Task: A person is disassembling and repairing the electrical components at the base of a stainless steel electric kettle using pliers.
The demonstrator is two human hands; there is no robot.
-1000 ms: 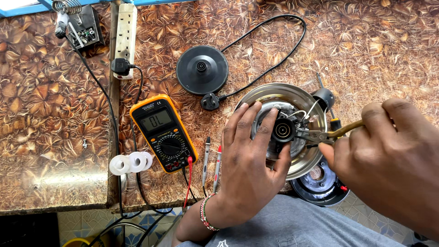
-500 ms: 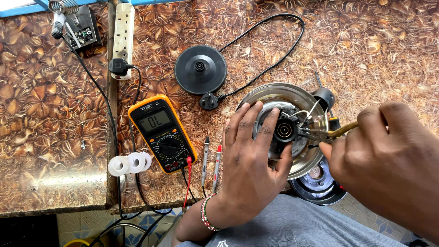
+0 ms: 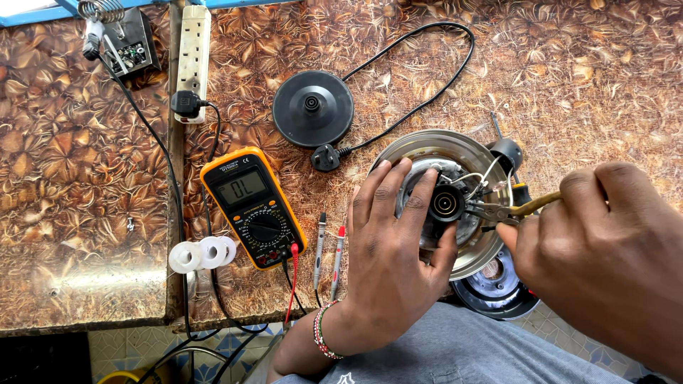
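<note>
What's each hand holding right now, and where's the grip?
Right hand holds pliers by the yellowish handles, tips at the wiring. Left hand is pressed on the upturned kettle's underside, fingers spread beside the black connector.

shiny metal kettle base [image 3: 466, 153], glossy patterned tabletop [image 3: 583, 64]

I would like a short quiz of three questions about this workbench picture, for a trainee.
1. True or false: the left hand rests on the upturned kettle.
2. Which tool does the right hand hold: A pliers, B hammer, C brush?
3. Fill in: the multimeter has a ____ casing.

Key: 1 true; 2 A; 3 yellow.
</note>
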